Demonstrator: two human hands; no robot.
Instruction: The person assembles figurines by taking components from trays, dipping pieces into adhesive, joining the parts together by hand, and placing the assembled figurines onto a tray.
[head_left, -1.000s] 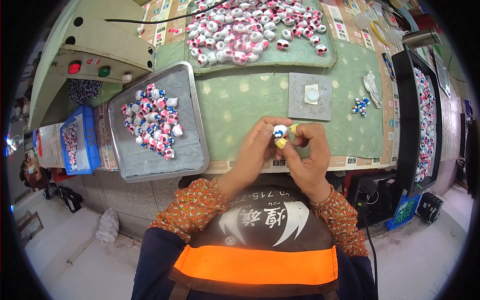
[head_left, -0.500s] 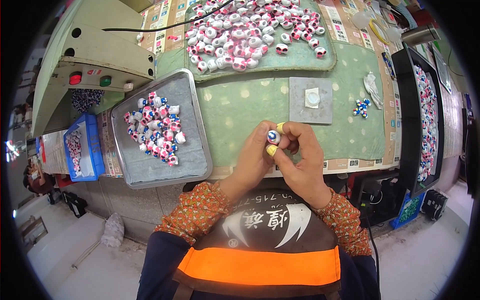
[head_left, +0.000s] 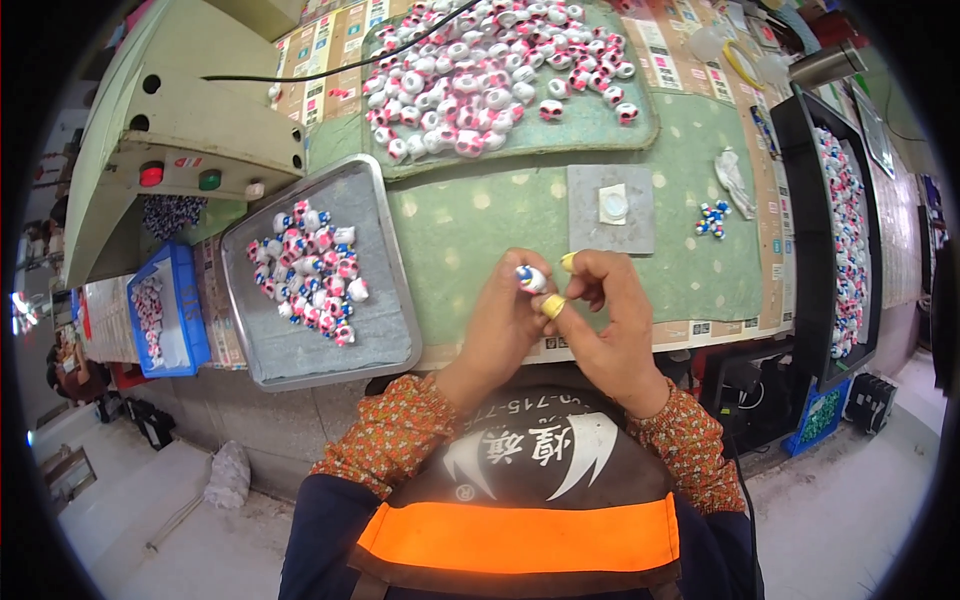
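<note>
My left hand point(head_left: 505, 320) pinches a small white toy head with blue markings point(head_left: 531, 279) between thumb and fingers, above the near edge of the work table. Just to its right is my right hand point(head_left: 610, 315), with yellow finger covers on its thumb and forefinger. Those two tips are apart, with no object visible between them; the thumb tip lies close to the left hand's fingers. Beyond the hands, a grey square plate point(head_left: 640, 238) bears a small whitish pad with a round piece point(head_left: 613, 204). Small blue and white figures point(head_left: 712, 219) lie right of the plate.
A metal tray point(head_left: 385, 355) at left holds pink, white and blue pieces. A green tray point(head_left: 640, 140) at the back is heaped with white and pink ones. A beige machine point(head_left: 215, 125), blue bin point(head_left: 190, 300) and black bin point(head_left: 800, 200) flank the table. A cable point(head_left: 330, 73) crosses the back.
The toy head has moved left into my left hand's fingers and is tilted differently. My right forefinger and thumb have come away from it. The whole view has shifted slightly.
</note>
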